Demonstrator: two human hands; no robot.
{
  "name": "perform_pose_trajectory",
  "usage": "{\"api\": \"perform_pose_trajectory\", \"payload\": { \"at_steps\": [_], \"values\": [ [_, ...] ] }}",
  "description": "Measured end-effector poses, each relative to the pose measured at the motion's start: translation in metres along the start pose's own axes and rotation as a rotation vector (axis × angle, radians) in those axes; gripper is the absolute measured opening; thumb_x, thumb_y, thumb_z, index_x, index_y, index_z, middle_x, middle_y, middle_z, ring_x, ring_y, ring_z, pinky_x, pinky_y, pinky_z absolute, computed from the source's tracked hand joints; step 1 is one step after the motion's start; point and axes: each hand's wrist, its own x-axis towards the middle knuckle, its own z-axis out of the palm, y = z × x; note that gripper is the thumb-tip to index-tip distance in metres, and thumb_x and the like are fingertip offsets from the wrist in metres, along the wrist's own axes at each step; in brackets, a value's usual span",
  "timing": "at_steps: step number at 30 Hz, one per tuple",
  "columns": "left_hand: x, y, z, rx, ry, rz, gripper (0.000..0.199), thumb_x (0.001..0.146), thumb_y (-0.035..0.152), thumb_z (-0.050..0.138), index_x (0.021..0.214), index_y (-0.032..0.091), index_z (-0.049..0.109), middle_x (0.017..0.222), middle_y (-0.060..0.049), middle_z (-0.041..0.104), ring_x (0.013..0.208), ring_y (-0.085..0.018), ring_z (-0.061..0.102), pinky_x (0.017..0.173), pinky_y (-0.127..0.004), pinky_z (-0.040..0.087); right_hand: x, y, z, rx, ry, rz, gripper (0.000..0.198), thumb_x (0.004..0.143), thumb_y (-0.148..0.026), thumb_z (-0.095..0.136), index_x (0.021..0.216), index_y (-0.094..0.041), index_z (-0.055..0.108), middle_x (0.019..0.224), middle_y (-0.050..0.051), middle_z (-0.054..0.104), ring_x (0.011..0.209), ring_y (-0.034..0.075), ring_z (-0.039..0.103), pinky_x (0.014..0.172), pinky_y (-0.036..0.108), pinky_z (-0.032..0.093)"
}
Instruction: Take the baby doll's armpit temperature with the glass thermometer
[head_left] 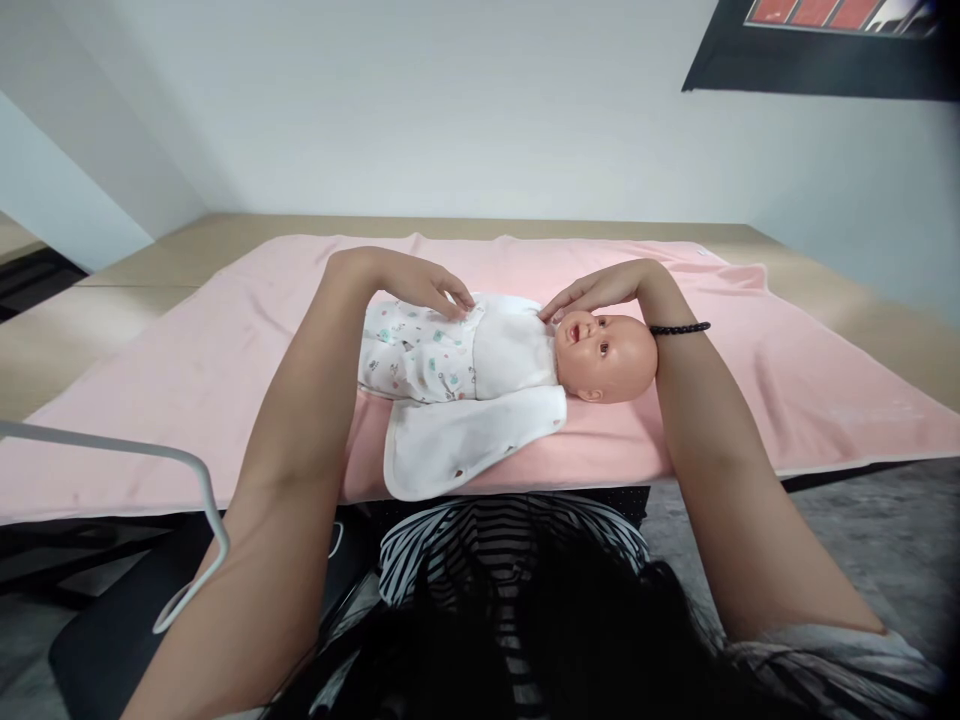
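Observation:
A baby doll [607, 358] lies on its back, head to the right, in a white top [510, 350] and patterned bottoms [420, 355]. My left hand [427, 284] reaches over its waist. The thumb and fingers bend together at the white cloth, with a small gap behind their tips. Beside the doll's neck and far shoulder is my right hand [600, 288]; its fingers stretch out and touch the collar area, and the thumb is partly hidden by the head. One white garment flap [472, 440] with snap fasteners is spread out on the near side.
A pink blanket [180, 370] covers much of the wooden table [165, 255], against a white wall. A bent white tube [142, 447] crosses the left foreground. Below the table edge are a dark seat [135, 620] and my striped clothing [517, 540].

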Motion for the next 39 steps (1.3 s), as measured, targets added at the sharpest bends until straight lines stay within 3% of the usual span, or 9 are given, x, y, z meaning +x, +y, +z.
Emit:
{"api": "perform_pose_trajectory", "payload": {
  "at_steps": [8,19,24,27,30,34,39],
  "values": [
    [0.002,-0.004,-0.001,0.008,0.005,0.002,0.088,0.083,0.083,0.067,0.162,0.045,0.062,0.172,-0.001,0.057,0.16,-0.04,0.049,0.127,-0.049,0.045,0.0,-0.001,0.003,0.1,-0.027,-0.093,0.086,0.084,-0.062,0.089,0.16,-0.029,0.066,0.159,0.005,0.066,0.143,0.032,0.066,0.106,0.033,0.064],
    [-0.001,0.0,-0.001,-0.004,-0.011,-0.021,0.09,0.082,0.084,0.067,0.163,0.045,0.061,0.174,-0.001,0.056,0.161,-0.04,0.049,0.128,-0.05,0.045,0.001,0.001,0.004,0.113,-0.053,-0.047,0.071,0.092,-0.055,0.084,0.158,-0.031,0.071,0.168,-0.001,0.057,0.157,0.029,0.055,0.121,0.032,0.057],
    [-0.002,0.001,-0.002,0.018,-0.032,-0.021,0.092,0.085,0.085,0.065,0.167,0.044,0.056,0.175,-0.002,0.053,0.163,-0.039,0.046,0.13,-0.049,0.042,0.003,0.003,0.002,0.092,-0.026,-0.075,0.075,0.086,-0.059,0.088,0.153,-0.029,0.075,0.157,0.003,0.067,0.147,0.032,0.063,0.116,0.035,0.06],
    [-0.002,0.0,-0.002,0.026,-0.042,-0.019,0.092,0.086,0.084,0.064,0.168,0.044,0.055,0.176,-0.001,0.053,0.163,-0.039,0.046,0.131,-0.049,0.041,0.001,0.0,0.001,0.081,0.043,-0.084,0.069,0.082,-0.059,0.09,0.142,-0.027,0.082,0.142,0.005,0.076,0.133,0.031,0.071,0.106,0.036,0.061],
    [-0.003,-0.002,-0.003,0.029,-0.043,-0.031,0.09,0.087,0.085,0.063,0.167,0.046,0.056,0.176,0.001,0.052,0.163,-0.039,0.045,0.132,-0.048,0.04,-0.001,-0.003,0.001,0.059,0.16,-0.091,0.048,0.078,-0.054,0.091,0.117,-0.025,0.088,0.125,0.005,0.082,0.116,0.029,0.074,0.093,0.035,0.06],
    [-0.003,-0.005,-0.004,0.021,-0.047,-0.033,0.089,0.087,0.086,0.063,0.166,0.046,0.056,0.176,0.0,0.053,0.162,-0.039,0.047,0.131,-0.049,0.04,-0.003,-0.005,0.001,0.016,0.327,-0.06,0.03,0.074,-0.046,0.092,0.088,-0.022,0.081,0.1,0.005,0.08,0.092,0.023,0.07,0.08,0.034,0.052],
    [-0.005,-0.007,-0.004,-0.008,0.052,0.012,0.089,0.087,0.082,0.065,0.165,0.04,0.06,0.17,-0.005,0.06,0.159,-0.038,0.052,0.128,-0.048,0.044,-0.013,-0.012,-0.003,0.022,0.566,-0.049,0.033,0.074,-0.043,0.094,0.084,-0.021,0.072,0.083,0.004,0.071,0.082,0.021,0.063,0.075,0.035,0.046]
  ]
}}
